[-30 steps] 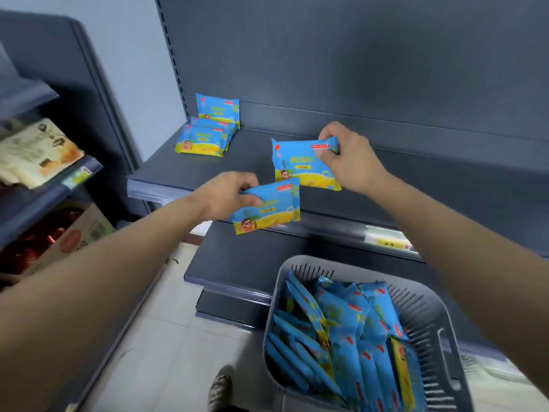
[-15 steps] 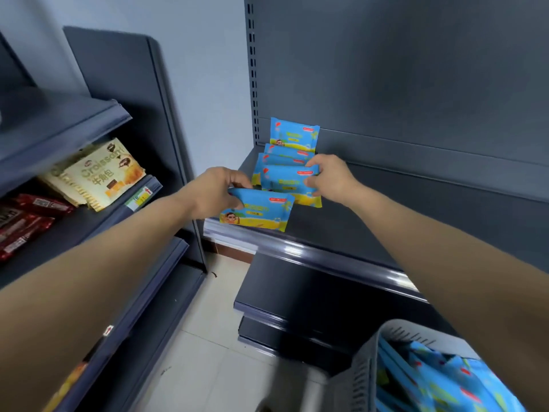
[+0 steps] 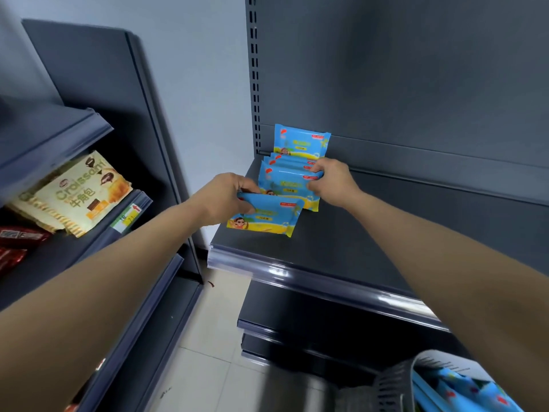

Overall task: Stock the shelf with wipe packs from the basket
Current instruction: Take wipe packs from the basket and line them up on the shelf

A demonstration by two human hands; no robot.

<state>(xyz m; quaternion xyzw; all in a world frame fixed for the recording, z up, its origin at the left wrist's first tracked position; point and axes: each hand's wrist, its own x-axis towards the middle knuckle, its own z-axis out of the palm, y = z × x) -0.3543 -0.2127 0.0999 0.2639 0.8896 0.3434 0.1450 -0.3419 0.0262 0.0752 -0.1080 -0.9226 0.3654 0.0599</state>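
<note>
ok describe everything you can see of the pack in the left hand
The pack is a flat blue pouch, seemingly soft plastic film, with a yellow band along its lower edge, a cartoon face lower left and a small red label upper right. The left hand grips its upper left corner. It is tilted, in front of the row on the shelf; whether it rests there is unclear.
</note>
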